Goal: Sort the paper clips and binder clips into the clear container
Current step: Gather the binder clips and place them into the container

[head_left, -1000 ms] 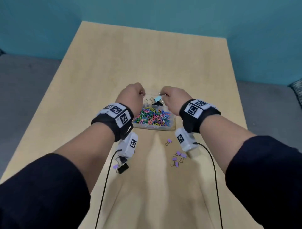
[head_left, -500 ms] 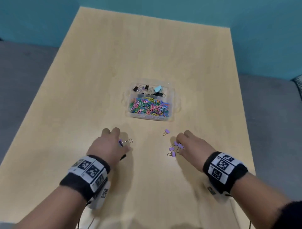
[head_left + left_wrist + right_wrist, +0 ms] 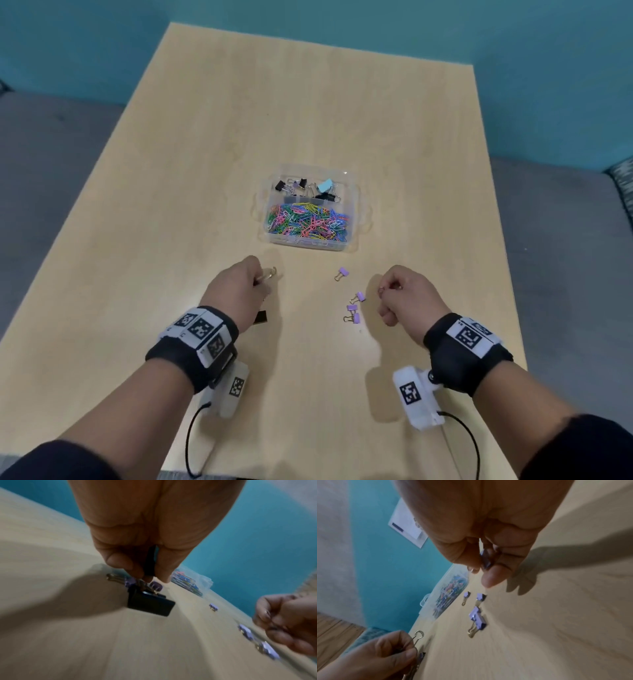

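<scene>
Your left hand (image 3: 239, 291) pinches a black binder clip (image 3: 150, 605); your right hand (image 3: 407, 294) pinches a purple binder clip (image 3: 486, 559) near the clear container (image 3: 354, 202).

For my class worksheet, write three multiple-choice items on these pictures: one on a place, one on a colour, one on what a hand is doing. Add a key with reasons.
1. The paper clips lie in the clear container's: A near compartment; B far compartment; C lid.
2. The loose binder clips beside the right hand are: A green; B purple; C red.
3. The right hand is: A flat on the table; B gripping the container; C pinching a clip.
Key: 1 A, the coloured heap lies nearest the person; 2 B, all are purple; 3 C, its fingers pinch a purple clip.
</scene>
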